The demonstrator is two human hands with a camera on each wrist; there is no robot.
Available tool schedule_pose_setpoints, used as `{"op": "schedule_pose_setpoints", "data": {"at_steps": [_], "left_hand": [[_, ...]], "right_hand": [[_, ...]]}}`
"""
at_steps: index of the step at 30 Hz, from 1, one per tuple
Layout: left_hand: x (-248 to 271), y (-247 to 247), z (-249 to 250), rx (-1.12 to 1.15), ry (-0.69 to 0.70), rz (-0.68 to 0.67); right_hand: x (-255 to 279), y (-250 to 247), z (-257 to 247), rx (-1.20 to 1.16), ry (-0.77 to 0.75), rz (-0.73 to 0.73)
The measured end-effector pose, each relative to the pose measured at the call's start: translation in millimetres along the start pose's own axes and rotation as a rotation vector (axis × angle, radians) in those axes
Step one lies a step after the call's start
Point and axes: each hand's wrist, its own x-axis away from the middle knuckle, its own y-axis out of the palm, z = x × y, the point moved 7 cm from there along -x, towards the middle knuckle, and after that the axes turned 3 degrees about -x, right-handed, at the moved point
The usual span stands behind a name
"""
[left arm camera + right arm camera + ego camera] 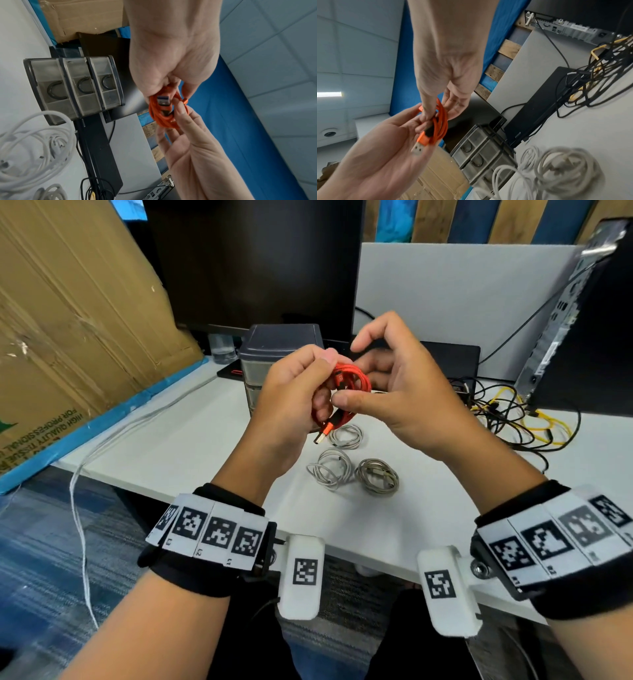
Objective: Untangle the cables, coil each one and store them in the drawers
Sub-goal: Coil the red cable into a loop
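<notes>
My left hand (291, 395) grips a coiled orange cable (356, 380) in the air above the white table (178, 446); its USB plug (322, 435) hangs below the fist. My right hand (394, 378) pinches the same coil, thumb across the front and fingers behind it. In the left wrist view the orange cable (163, 116) sits between both hands. The right wrist view shows the orange cable (441, 121) under my right thumb. Three coiled pale cables (329, 469) lie on the table below. The grey three-drawer unit (274, 350) stands behind my hands, and its drawers (73, 88) are closed.
A tangle of black and yellow cables (507, 412) lies at the right by a computer case (582, 320). A dark monitor (253, 261) stands behind the drawers, a cardboard box (68, 320) at the left. A white cord (78, 491) hangs off the table's left edge.
</notes>
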Motion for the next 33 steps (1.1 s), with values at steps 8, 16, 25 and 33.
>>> {"op": "schedule_pose_setpoints", "data": {"at_steps": [8,16,25,33], "left_hand": [[5,-4,1,-0.281,-0.007,-0.331],[4,-3,0,-0.521,-0.027,-0.361],[-3,-14,3,-0.421,0.059,-0.145],[-9,-6,12,-0.405,0.133,-0.113]], "right_hand": [[4,0,4,0.128,0.139,-0.266],[1,11,8,0.259,0.184,-0.420],[-8,-4,12,0.310,0.119,-0.141],[-9,-6,8,0.486,0.090,0.032]]}}
